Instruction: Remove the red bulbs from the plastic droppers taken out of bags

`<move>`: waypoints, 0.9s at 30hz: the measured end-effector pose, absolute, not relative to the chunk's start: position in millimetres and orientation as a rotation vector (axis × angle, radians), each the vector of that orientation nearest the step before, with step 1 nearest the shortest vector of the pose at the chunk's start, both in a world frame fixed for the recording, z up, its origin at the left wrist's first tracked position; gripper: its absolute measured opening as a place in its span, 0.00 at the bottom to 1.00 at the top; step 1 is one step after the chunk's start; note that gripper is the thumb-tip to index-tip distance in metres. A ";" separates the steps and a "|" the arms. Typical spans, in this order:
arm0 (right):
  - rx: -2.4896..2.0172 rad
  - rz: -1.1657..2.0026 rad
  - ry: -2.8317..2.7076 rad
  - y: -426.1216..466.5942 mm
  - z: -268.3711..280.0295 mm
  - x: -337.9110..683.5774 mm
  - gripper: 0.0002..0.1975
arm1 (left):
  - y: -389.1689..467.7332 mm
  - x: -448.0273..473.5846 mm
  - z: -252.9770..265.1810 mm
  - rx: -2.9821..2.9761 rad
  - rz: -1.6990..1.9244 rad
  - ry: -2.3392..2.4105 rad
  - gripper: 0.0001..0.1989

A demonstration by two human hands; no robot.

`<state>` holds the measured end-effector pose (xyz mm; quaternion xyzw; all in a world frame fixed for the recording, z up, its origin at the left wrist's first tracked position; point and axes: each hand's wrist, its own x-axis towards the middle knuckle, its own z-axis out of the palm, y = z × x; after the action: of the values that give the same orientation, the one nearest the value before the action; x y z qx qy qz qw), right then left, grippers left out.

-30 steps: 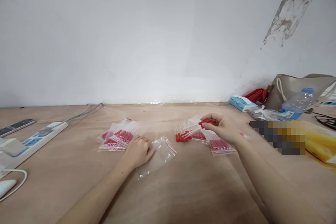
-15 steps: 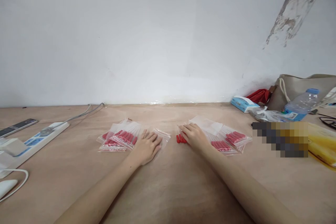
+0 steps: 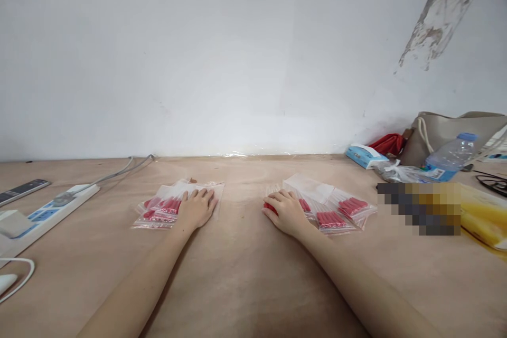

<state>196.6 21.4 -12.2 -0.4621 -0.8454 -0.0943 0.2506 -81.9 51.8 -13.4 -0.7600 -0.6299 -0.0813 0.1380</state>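
My left hand [image 3: 197, 208] lies flat, palm down and fingers spread, over the right side of a heap of clear zip bags [image 3: 160, 207] that hold small red rod-shaped pieces. The edge of a clear bag shows beyond its fingertips. Opposite it, my right hand [image 3: 287, 211] rests palm down with fingers apart on another bag of red pieces [image 3: 270, 205], partly covering it. More zip bags with red pieces [image 3: 330, 219] fan out to the right of that hand. What lies under both palms is hidden.
On the left are a white power strip [image 3: 59, 216], a grey cable and a dark slim device [image 3: 24, 191]. At the right stand a blue tissue pack [image 3: 365, 156], a plastic bottle [image 3: 453, 154], a grey bag [image 3: 475, 129] and a yellow package [image 3: 483, 216]. A wall rises behind the table.
My left hand has slid left, with the clear bag near it, onto the left heap. My right hand now covers more of the red pieces beside it.
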 end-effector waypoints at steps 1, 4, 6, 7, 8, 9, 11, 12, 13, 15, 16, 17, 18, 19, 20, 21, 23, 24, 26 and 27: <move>-1.258 -0.249 -2.286 21.0 -13.6 196.5 0.11 | 50.4 -82.2 -12.4 -2.196 -0.247 -1.811 0.18; -1.251 -0.222 -2.229 20.1 -17.4 197.2 0.11 | 44.8 -80.1 -8.3 -2.166 -0.329 -1.724 0.17; -1.244 -0.217 -2.177 19.6 -18.2 198.5 0.12 | 39.6 -75.5 -5.3 -2.128 -0.433 -1.638 0.17; -1.244 -0.218 -2.147 19.5 -17.7 199.7 0.14 | 36.7 -71.9 -4.1 -2.120 -0.491 -1.595 0.16; -1.250 -0.222 -2.113 19.8 -16.6 201.5 0.15 | 33.5 -67.5 -3.2 -2.127 -0.545 -1.558 0.16; -1.265 -0.229 -2.071 20.7 -14.8 204.2 0.16 | 30.2 -62.4 -2.8 -2.151 -0.590 -1.522 0.16; -1.336 -0.237 -1.963 24.6 -9.5 213.5 0.16 | 24.2 -51.6 -3.4 -2.228 -0.645 -1.455 0.14; -1.394 -0.236 -1.898 27.6 -6.4 220.6 0.15 | 21.8 -46.8 -4.5 -2.266 -0.656 -1.430 0.14; -1.467 -0.228 -1.833 31.2 -3.2 229.2 0.16 | 19.9 -42.9 -5.9 -2.295 -0.660 -1.414 0.14; -1.647 -0.192 -1.715 38.6 2.6 250.0 0.17 | 17.8 -38.7 -9.4 -2.328 -0.668 -1.407 0.13; -1.743 -0.174 -1.678 42.0 4.9 261.0 0.17 | 17.6 -38.4 -11.3 -2.335 -0.676 -1.414 0.13; -1.826 -0.140 -1.663 44.6 6.5 271.6 0.16 | 17.7 -38.9 -13.0 -2.338 -0.687 -1.429 0.13; -1.872 -0.062 -1.709 46.5 7.7 281.0 0.15 | 18.0 -40.0 -14.6 -2.343 -0.700 -1.448 0.12; -1.866 -0.008 -1.766 47.4 8.3 288.5 0.14 | 18.5 -41.1 -15.9 -2.351 -0.712 -1.470 0.12; -1.827 0.069 -1.861 47.4 8.5 293.6 0.12 | 18.9 -42.1 -16.9 -2.360 -0.723 -1.494 0.11; -1.747 0.160 -1.988 46.7 8.5 296.4 0.11 | 19.2 -42.8 -17.7 -2.370 -0.731 -1.519 0.11; -1.544 0.300 -2.235 43.9 8.2 295.2 0.12 | 19.5 -43.4 -18.5 -2.388 -0.734 -1.564 0.11; -1.459 0.327 -2.327 42.3 8.1 292.2 0.12 | 19.6 -43.6 -18.6 -2.393 -0.732 -1.580 0.11; -1.395 0.289 -2.396 39.4 7.9 284.4 0.13 | 19.5 -44.3 -18.4 -2.397 -0.729 -1.602 0.11; -1.395 0.258 -2.397 38.3 7.7 280.6 0.13 | 19.4 -44.8 -18.1 -2.402 -0.727 -1.607 0.12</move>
<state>280.6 38.3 7.7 -0.4928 -0.8470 0.0911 0.1770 -44.8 19.4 -18.1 -0.8034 -0.5375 -0.2432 0.0809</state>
